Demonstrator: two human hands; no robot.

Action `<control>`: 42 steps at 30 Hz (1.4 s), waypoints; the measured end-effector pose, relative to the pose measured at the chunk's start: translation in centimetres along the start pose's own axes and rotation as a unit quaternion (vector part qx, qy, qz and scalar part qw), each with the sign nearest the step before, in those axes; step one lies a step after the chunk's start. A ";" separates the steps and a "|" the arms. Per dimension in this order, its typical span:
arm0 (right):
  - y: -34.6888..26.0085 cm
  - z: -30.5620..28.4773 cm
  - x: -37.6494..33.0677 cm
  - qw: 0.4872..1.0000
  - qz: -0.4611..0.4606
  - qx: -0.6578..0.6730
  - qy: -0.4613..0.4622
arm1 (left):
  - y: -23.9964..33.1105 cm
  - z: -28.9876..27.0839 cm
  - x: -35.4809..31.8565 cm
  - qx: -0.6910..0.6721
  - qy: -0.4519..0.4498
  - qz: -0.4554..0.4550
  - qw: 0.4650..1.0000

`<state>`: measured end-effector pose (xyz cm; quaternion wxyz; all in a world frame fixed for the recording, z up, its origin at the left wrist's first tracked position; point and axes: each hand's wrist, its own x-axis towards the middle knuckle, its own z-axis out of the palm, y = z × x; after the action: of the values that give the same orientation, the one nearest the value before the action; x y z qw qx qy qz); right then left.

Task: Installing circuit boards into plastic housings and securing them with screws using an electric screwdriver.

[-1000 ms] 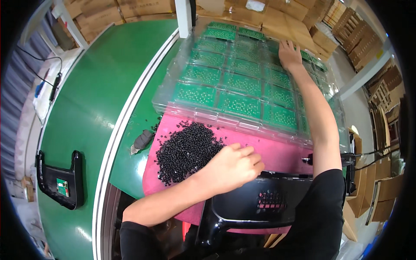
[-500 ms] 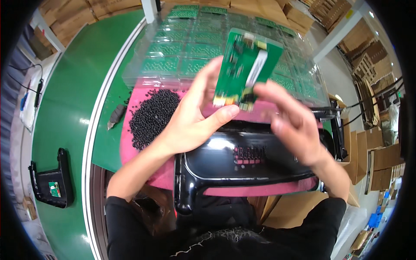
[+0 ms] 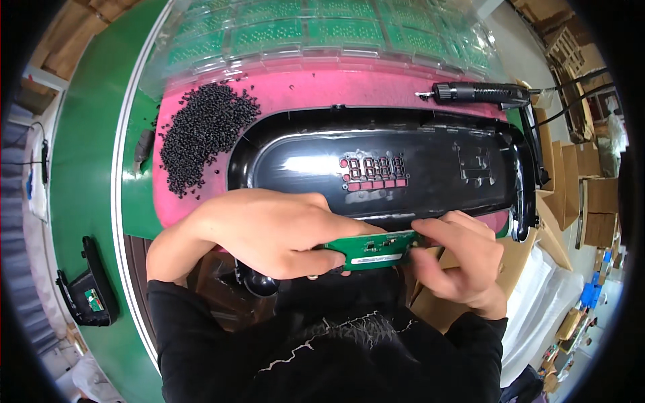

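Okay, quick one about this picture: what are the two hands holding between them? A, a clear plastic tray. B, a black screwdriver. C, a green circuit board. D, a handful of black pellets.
C: the left hand and right hand both pinch a green circuit board at the near edge of the black plastic housing, while the electric screwdriver, the pile of black pellets and the clear trays lie untouched farther off.

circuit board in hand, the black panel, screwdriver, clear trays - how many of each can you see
circuit board held by left hand and right hand: 1
black panel: 1
screwdriver: 1
clear tray stack, single trays cannot be told apart: 1
total: 4
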<state>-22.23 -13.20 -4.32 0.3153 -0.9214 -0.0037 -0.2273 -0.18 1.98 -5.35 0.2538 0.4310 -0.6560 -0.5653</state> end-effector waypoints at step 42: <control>8.3 1.0 2.8 0.991 0.090 -0.003 -0.096 | -2.4 -0.5 0.6 0.315 0.342 -0.176 0.868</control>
<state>-18.00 -19.68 -8.67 0.3298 -0.9364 0.0498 -0.1090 0.60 1.22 -7.66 0.2097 0.7626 -0.5846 -0.1807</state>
